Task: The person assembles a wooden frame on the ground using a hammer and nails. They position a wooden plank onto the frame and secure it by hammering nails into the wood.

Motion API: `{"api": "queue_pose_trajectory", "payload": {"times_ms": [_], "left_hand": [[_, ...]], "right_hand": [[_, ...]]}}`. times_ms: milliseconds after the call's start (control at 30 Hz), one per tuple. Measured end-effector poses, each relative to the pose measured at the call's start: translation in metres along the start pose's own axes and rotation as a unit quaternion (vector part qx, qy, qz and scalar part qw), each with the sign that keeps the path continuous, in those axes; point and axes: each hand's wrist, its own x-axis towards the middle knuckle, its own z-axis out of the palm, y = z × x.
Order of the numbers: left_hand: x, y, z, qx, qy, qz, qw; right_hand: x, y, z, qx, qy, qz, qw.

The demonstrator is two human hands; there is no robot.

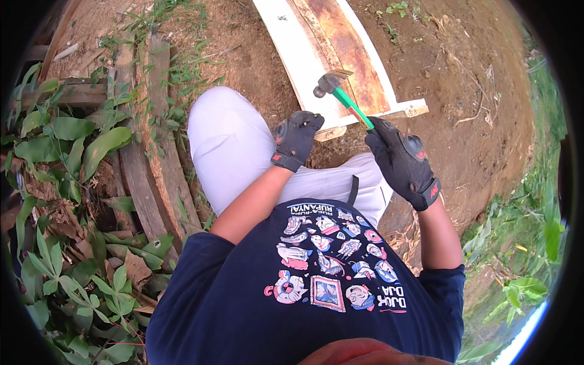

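Observation:
My right hand (399, 159), in a black glove, is closed around the green handle of a claw hammer (345, 99). The hammer's dark metal head is raised over the near end of a long white wooden frame (291, 55) with a brown, stained panel (358, 52) set in it. A white crosspiece (398, 110) runs along that near end, its raw wood end sticking out to the right. Beside the frame's near left corner is my left hand (295, 137), also gloved, with its fingers curled closed. Whatever they may hold is too small to make out.
Bare brown soil (453, 79) surrounds the frame. Weathered planks (149, 164) lie on the left among leafy plants (73, 137). More greenery (523, 286) grows at the lower right. My bent leg in pale trousers (228, 134) is close to the left hand.

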Motion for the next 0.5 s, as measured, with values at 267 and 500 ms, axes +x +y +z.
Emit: {"api": "queue_pose_trajectory", "payload": {"times_ms": [267,500], "left_hand": [[0.006,0.006,0.002,-0.043,-0.028,-0.127,0.991],[0.004,-0.001,0.003,0.003,-0.049,-0.076,0.996]], "right_hand": [[-0.005,0.008,0.012,-0.035,-0.067,0.005,0.997],[0.001,-0.018,0.005,-0.005,0.006,0.010,1.000]]}}
